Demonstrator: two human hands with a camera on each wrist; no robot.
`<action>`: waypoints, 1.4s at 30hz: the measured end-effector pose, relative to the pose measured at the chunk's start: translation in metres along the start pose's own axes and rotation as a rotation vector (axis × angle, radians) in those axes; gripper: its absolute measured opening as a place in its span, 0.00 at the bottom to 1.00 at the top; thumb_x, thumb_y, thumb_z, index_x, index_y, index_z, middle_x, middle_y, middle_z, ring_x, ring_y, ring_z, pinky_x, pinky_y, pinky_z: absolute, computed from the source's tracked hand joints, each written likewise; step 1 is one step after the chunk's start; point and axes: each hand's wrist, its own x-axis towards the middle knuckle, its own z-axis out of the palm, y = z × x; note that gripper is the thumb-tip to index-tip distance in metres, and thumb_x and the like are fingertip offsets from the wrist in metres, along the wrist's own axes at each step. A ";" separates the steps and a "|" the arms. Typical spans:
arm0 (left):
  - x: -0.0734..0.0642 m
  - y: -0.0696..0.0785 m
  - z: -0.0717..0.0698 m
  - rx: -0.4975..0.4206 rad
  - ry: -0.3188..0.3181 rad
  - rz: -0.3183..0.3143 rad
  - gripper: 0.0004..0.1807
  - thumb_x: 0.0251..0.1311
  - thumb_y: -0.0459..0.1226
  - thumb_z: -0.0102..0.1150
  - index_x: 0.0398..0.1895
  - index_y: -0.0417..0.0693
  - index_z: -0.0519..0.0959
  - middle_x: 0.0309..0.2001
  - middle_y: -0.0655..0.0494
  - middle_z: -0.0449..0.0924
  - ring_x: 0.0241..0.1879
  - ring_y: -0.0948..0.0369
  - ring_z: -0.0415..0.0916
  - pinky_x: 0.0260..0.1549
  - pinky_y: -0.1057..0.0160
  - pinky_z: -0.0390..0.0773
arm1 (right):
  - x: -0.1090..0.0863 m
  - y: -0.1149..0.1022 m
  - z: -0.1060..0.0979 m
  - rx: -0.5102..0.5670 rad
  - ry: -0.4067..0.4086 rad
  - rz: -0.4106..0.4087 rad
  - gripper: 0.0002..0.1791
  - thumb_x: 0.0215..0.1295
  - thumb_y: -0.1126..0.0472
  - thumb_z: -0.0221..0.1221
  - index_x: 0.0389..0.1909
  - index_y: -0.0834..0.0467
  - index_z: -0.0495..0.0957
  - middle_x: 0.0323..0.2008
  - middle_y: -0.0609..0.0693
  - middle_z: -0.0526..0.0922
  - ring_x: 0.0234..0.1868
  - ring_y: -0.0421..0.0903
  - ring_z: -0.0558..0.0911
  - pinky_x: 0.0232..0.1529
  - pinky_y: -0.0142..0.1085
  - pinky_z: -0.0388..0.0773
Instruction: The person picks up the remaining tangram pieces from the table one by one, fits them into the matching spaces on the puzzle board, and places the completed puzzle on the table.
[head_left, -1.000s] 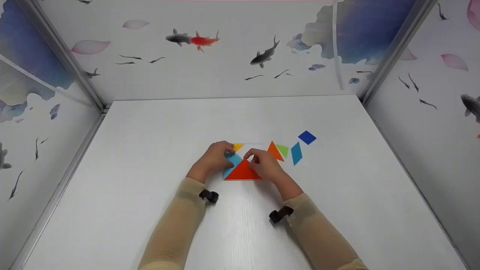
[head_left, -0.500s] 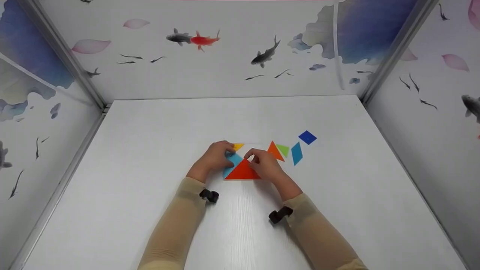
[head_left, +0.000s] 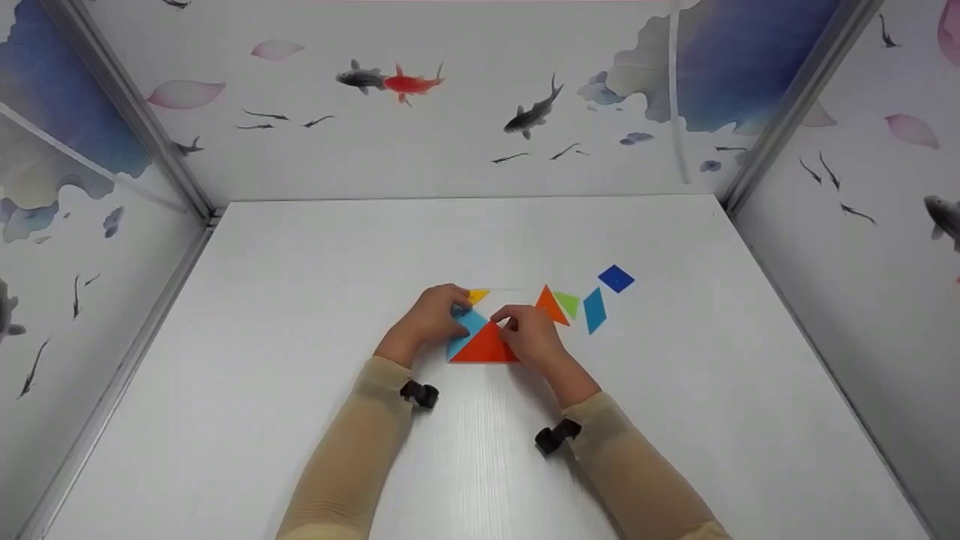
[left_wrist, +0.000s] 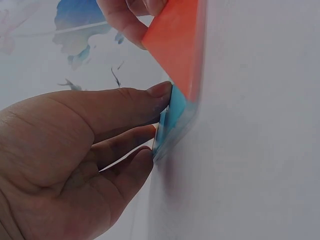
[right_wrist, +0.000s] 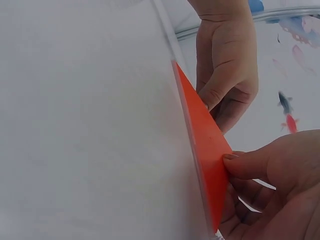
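Observation:
A red tangram triangle [head_left: 484, 349] lies flat in a shallow clear tray [left_wrist: 181, 128], long side toward the person. Against its left side sits a light blue triangle [head_left: 469, 324], with a small yellow triangle [head_left: 478, 297] behind. The left hand [head_left: 430, 319] holds the tray's left side, thumb at the light blue triangle and fingertips near the corner. At the red triangle's right slanting edge, the right hand [head_left: 538, 337] pinches with thumb and curled fingers. That hand hides the triangle's right corner and part of the tray.
Right of the tray lie an orange triangle [head_left: 551, 306], a green triangle [head_left: 568, 303], a blue parallelogram [head_left: 595, 310] and a dark blue square [head_left: 616, 278]. They rest flat on the white table [head_left: 330, 255]. Printed panels [head_left: 450, 165] enclose the back and sides.
The right hand has shifted slightly toward the person and left along the red triangle's edge. The left hand keeps its place; the loose pieces stay put, and the view has tilted a little.

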 end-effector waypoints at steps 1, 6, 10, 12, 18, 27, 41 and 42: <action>0.000 -0.001 0.001 -0.002 -0.001 -0.006 0.23 0.62 0.34 0.74 0.61 0.43 0.85 0.74 0.50 0.74 0.77 0.47 0.65 0.78 0.47 0.69 | 0.000 0.000 0.000 0.001 -0.001 0.006 0.13 0.72 0.63 0.67 0.55 0.50 0.88 0.47 0.51 0.85 0.49 0.49 0.81 0.50 0.38 0.87; 0.000 -0.002 0.002 -0.003 -0.002 -0.008 0.23 0.62 0.35 0.74 0.61 0.43 0.85 0.74 0.50 0.74 0.77 0.46 0.65 0.77 0.48 0.70 | 0.000 0.003 -0.001 0.004 -0.001 0.032 0.15 0.68 0.62 0.71 0.55 0.52 0.89 0.49 0.50 0.86 0.52 0.48 0.82 0.53 0.39 0.88; 0.002 -0.002 0.002 0.007 -0.004 -0.010 0.24 0.62 0.34 0.74 0.62 0.43 0.85 0.74 0.50 0.74 0.77 0.47 0.65 0.78 0.48 0.69 | 0.002 0.004 -0.005 0.018 -0.031 0.044 0.16 0.67 0.63 0.72 0.55 0.53 0.88 0.47 0.50 0.86 0.50 0.48 0.82 0.50 0.38 0.88; 0.004 -0.001 0.002 0.010 -0.003 -0.008 0.23 0.62 0.34 0.74 0.62 0.43 0.85 0.74 0.50 0.74 0.77 0.47 0.65 0.78 0.48 0.69 | 0.003 0.004 -0.007 0.022 -0.038 0.045 0.16 0.67 0.63 0.72 0.55 0.53 0.88 0.46 0.49 0.86 0.50 0.48 0.82 0.50 0.38 0.88; 0.003 0.000 0.001 0.004 -0.012 -0.013 0.23 0.63 0.34 0.73 0.62 0.43 0.85 0.75 0.50 0.74 0.78 0.47 0.65 0.79 0.48 0.67 | 0.002 0.004 -0.008 0.042 -0.072 0.058 0.16 0.67 0.64 0.71 0.55 0.53 0.88 0.46 0.49 0.86 0.51 0.49 0.82 0.50 0.38 0.88; 0.000 -0.002 0.002 0.022 -0.002 0.008 0.23 0.63 0.34 0.73 0.62 0.42 0.85 0.74 0.49 0.74 0.78 0.47 0.65 0.79 0.49 0.67 | 0.002 0.001 -0.007 0.002 -0.099 0.047 0.19 0.64 0.65 0.73 0.56 0.53 0.87 0.45 0.50 0.86 0.50 0.49 0.82 0.49 0.38 0.88; 0.001 0.002 0.001 0.007 0.008 -0.037 0.23 0.63 0.35 0.74 0.62 0.44 0.85 0.74 0.52 0.74 0.77 0.48 0.65 0.78 0.48 0.69 | 0.004 0.003 -0.008 -0.010 -0.071 0.048 0.16 0.68 0.67 0.68 0.55 0.53 0.87 0.41 0.50 0.84 0.45 0.48 0.81 0.41 0.32 0.83; 0.001 0.002 0.001 0.006 0.008 -0.039 0.23 0.63 0.34 0.74 0.62 0.45 0.85 0.74 0.52 0.74 0.77 0.48 0.65 0.78 0.48 0.69 | 0.004 0.004 -0.009 -0.008 -0.074 0.048 0.16 0.68 0.67 0.68 0.54 0.53 0.87 0.41 0.50 0.84 0.44 0.48 0.81 0.41 0.32 0.83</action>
